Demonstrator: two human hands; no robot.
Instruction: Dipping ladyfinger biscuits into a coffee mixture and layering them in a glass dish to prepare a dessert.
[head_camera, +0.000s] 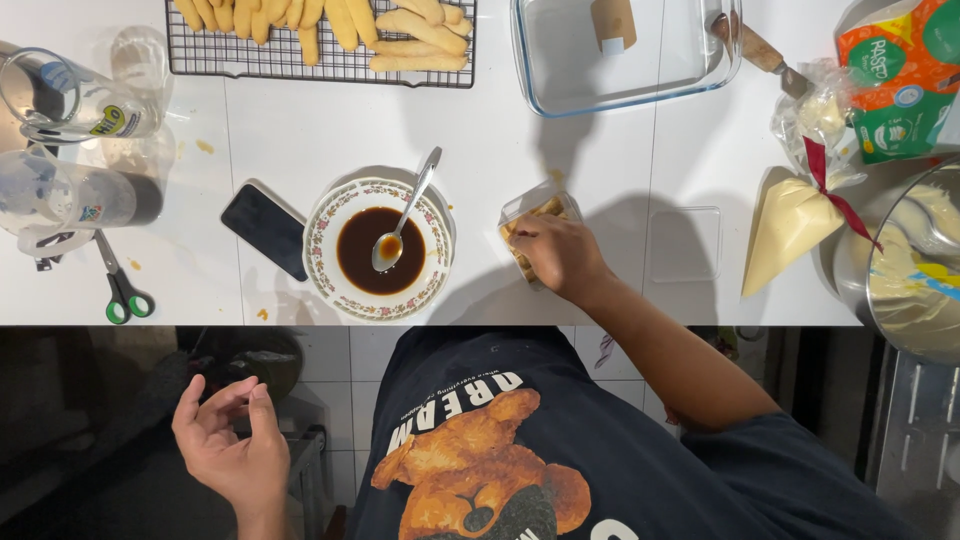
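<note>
My right hand (558, 253) rests over a small clear plastic container (527, 207) on the white table (300, 140), fingers pressing into biscuit pieces inside it. Left of it stands a flowered plate (325, 255) of dark brown liquid with a metal spoon (405, 215) lying in it. My left hand (228, 443) hangs below the table edge, palm up, fingers apart and holding nothing. A wire rack (200, 58) of long finger biscuits (400, 35) sits at the back.
A black phone (266, 229) lies left of the plate, green-handled scissors (122, 290) and two glass jugs (60, 95) farther left. A glass baking dish (620, 60), clear lid (684, 243), cream-filled piping bag (785, 225), metal bowl (905, 270) and orange-green packet (900, 80) occupy the right.
</note>
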